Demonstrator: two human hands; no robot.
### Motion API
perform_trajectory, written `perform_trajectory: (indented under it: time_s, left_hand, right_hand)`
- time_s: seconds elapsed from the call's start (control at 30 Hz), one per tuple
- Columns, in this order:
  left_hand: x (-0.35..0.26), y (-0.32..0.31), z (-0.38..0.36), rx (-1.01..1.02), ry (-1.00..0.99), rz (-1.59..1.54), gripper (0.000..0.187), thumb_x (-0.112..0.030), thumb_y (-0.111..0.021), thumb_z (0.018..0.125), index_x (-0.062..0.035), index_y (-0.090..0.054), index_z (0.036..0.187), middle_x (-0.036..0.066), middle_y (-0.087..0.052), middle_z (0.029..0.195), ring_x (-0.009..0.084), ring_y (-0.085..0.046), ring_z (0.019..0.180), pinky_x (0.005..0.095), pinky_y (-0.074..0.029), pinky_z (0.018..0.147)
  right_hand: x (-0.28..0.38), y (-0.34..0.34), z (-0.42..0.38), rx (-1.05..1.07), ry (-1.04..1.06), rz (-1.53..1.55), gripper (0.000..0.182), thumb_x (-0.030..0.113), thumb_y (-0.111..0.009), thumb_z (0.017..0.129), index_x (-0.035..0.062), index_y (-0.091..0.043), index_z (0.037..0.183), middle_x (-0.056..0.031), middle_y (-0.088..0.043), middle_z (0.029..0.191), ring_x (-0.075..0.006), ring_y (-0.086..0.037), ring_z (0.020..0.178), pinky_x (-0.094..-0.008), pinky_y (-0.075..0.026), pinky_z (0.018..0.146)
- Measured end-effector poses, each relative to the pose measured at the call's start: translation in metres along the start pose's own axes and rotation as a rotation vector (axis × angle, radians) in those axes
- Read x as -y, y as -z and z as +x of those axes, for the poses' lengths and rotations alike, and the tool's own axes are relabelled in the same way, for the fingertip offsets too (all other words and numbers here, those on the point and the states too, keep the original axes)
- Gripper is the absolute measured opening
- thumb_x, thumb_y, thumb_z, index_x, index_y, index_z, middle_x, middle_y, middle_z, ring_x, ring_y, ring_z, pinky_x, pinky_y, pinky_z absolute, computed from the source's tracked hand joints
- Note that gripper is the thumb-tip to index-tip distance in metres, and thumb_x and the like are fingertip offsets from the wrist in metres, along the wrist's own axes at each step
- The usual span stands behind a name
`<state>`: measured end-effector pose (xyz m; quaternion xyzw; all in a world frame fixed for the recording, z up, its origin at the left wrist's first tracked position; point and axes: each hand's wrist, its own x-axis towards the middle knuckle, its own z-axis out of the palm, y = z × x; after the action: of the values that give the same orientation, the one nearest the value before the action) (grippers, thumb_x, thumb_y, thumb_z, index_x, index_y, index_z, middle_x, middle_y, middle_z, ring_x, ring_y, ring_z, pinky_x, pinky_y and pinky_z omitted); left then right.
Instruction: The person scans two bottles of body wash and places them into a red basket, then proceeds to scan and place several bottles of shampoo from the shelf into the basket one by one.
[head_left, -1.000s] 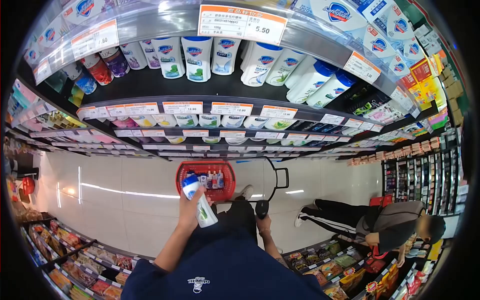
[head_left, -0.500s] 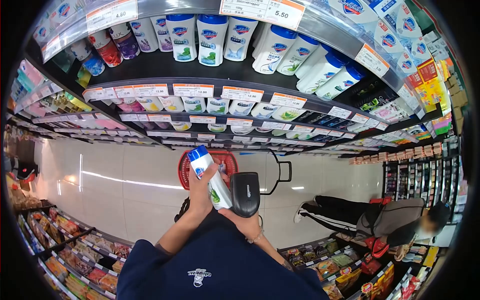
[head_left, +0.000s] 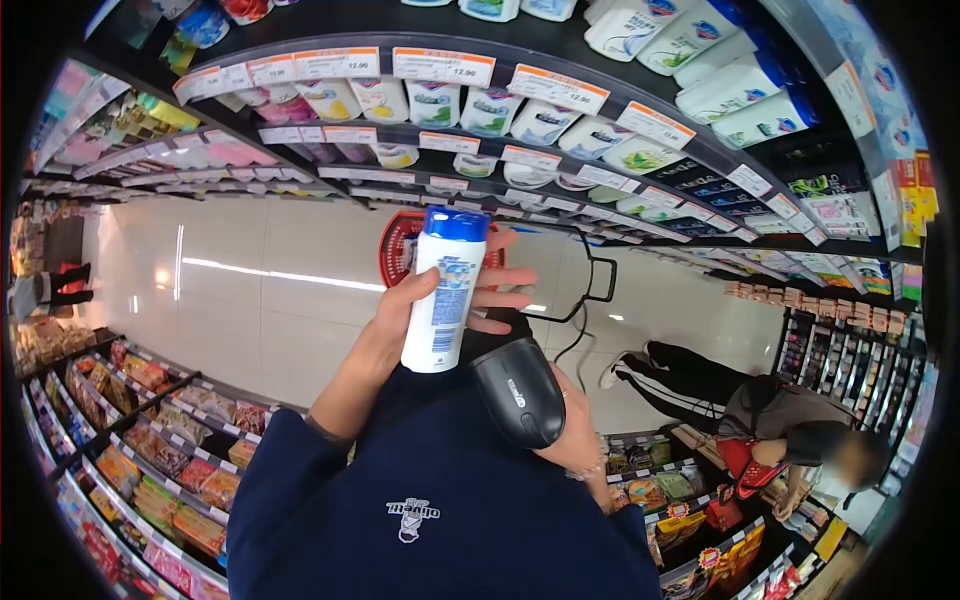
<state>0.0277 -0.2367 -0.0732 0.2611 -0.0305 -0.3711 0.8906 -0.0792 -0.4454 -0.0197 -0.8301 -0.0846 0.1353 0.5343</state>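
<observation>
A white bottle with a blue cap (head_left: 440, 300) stands nearly upright in my left hand (head_left: 395, 315). The thumb crosses its left side, and the other fingers stretch out behind it to the right. Its blue-printed label with a barcode faces me. My right hand (head_left: 578, 432) is wrapped round a black handheld scanner (head_left: 520, 393), just below and right of the bottle, not touching it. The scanner's grip and most of my right fingers are hidden beneath its head. A red basket (head_left: 393, 250) is partly hidden behind the bottle.
Shelves of bottles with price tags (head_left: 445, 66) run across the top. A black looped cable or handle (head_left: 603, 280) is beside the basket over the tiled floor (head_left: 300, 290). One person (head_left: 780, 420) is at the right, another (head_left: 45, 292) at the far left. Packaged-food racks (head_left: 165, 450) stand below.
The bottle has turned from its logo side to its barcode side and is more upright. My left fingers have spread out. The scanner has moved lower right and tilted. The view has shifted down the shelves.
</observation>
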Motion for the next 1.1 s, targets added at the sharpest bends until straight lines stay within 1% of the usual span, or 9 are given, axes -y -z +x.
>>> perform_trajectory:
  time_s: [0.23, 0.27, 0.3, 0.37, 0.47, 0.5, 0.6, 0.9, 1.1]
  left_hand:
    - [0.01, 0.008, 0.002, 0.051, 0.032, 0.054, 0.094, -0.05, -0.066, 0.082, -0.0075, -0.017, 0.15, 0.028, -0.045, 0.137, 0.0399, -0.057, 0.115, 0.0473, -0.053, 0.086]
    - [0.017, 0.008, -0.003, -0.024, 0.006, 0.107, 0.085, -0.045, -0.065, 0.086, -0.0065, -0.022, 0.147, 0.026, -0.052, 0.129, 0.0339, -0.066, 0.097, 0.0424, -0.057, 0.077]
    - [0.022, 0.013, -0.002, -0.043, 0.013, 0.243, 0.073, -0.046, -0.064, 0.088, -0.0062, -0.031, 0.14, 0.021, -0.061, 0.113, 0.0237, -0.067, 0.076, 0.0348, -0.057, 0.065]
    - [0.044, 0.019, -0.002, -0.282, 0.18, 0.489, 0.065, -0.051, -0.06, 0.09, -0.0062, -0.037, 0.131, 0.013, -0.062, 0.095, 0.0162, -0.062, 0.062, 0.0294, -0.052, 0.054]
    - [0.083, 0.021, -0.003, -0.501, 0.199, 0.281, 0.064, -0.058, -0.046, 0.094, -0.0054, -0.037, 0.13, 0.007, -0.058, 0.083, 0.0137, -0.06, 0.057, 0.027, -0.049, 0.05]
    - [0.089, 0.024, -0.005, -0.497, 0.305, 0.27, 0.065, -0.058, -0.043, 0.096, -0.0052, -0.035, 0.133, 0.01, -0.059, 0.093, 0.0159, -0.062, 0.072, 0.028, -0.051, 0.064]
    - [0.125, 0.028, -0.003, -0.485, 0.086, 0.467, 0.066, -0.05, -0.047, 0.097, -0.0025, -0.03, 0.139, 0.017, -0.054, 0.115, 0.0201, -0.051, 0.111, 0.0316, -0.04, 0.096]
    - [0.12, 0.045, -0.004, -0.458, -0.011, 0.495, 0.054, -0.026, -0.065, 0.092, -0.0002, -0.037, 0.131, 0.009, -0.058, 0.106, 0.0163, -0.061, 0.098, 0.0315, -0.049, 0.087]
    - [0.112, 0.039, -0.007, -0.457, 0.029, 0.414, 0.059, -0.029, -0.074, 0.085, 0.0005, -0.043, 0.126, 0.011, -0.06, 0.109, 0.0174, -0.059, 0.101, 0.0326, -0.048, 0.088]
  right_hand:
    - [-0.022, -0.001, -0.012, 0.08, 0.009, -0.039, 0.041, 0.01, -0.074, 0.063, -0.003, -0.059, 0.098, -0.0171, -0.062, 0.086, -0.0355, -0.064, 0.07, -0.0365, -0.05, 0.066]
    - [-0.03, -0.004, -0.019, -0.004, 0.024, -0.041, 0.041, 0.01, -0.075, 0.062, -0.0026, -0.059, 0.098, -0.017, -0.063, 0.085, -0.0347, -0.064, 0.07, -0.0365, -0.05, 0.067]
    - [-0.047, -0.017, -0.029, -0.094, -0.159, 0.006, 0.036, 0.007, -0.075, 0.065, -0.0023, -0.06, 0.097, -0.0138, -0.065, 0.085, -0.0289, -0.064, 0.071, -0.0345, -0.051, 0.067]
    - [-0.082, -0.041, -0.051, -0.32, -0.512, 0.154, 0.027, 0.003, -0.076, 0.072, -0.0017, -0.062, 0.095, -0.0074, -0.068, 0.085, -0.0173, -0.065, 0.073, -0.0305, -0.051, 0.067]
    - [-0.075, -0.033, -0.028, -0.299, -0.543, 0.42, 0.032, 0.003, -0.071, 0.082, -0.0016, -0.059, 0.112, -0.0087, -0.067, 0.097, -0.0117, -0.061, 0.074, -0.0262, -0.05, 0.068]
    - [-0.076, -0.035, -0.023, -0.32, -0.528, 0.473, 0.034, 0.004, -0.071, 0.083, -0.0016, -0.058, 0.114, -0.0091, -0.067, 0.1, -0.0116, -0.061, 0.077, -0.0262, -0.05, 0.069]
    - [-0.087, -0.041, -0.023, -0.334, -0.48, 0.482, 0.048, 0.006, -0.068, 0.086, -0.0015, -0.049, 0.129, -0.0132, -0.062, 0.117, -0.0157, -0.061, 0.096, -0.0293, -0.052, 0.079]
    - [-0.074, -0.042, -0.008, -0.332, -0.512, 0.468, 0.051, 0.006, -0.072, 0.083, -0.0013, -0.051, 0.128, -0.0124, -0.061, 0.12, -0.02, -0.057, 0.108, -0.0347, -0.047, 0.093]
    - [-0.075, -0.047, -0.009, -0.357, -0.532, 0.466, 0.048, 0.003, -0.072, 0.081, -0.0019, -0.052, 0.124, -0.013, -0.059, 0.12, -0.0191, -0.056, 0.109, -0.0343, -0.046, 0.093]
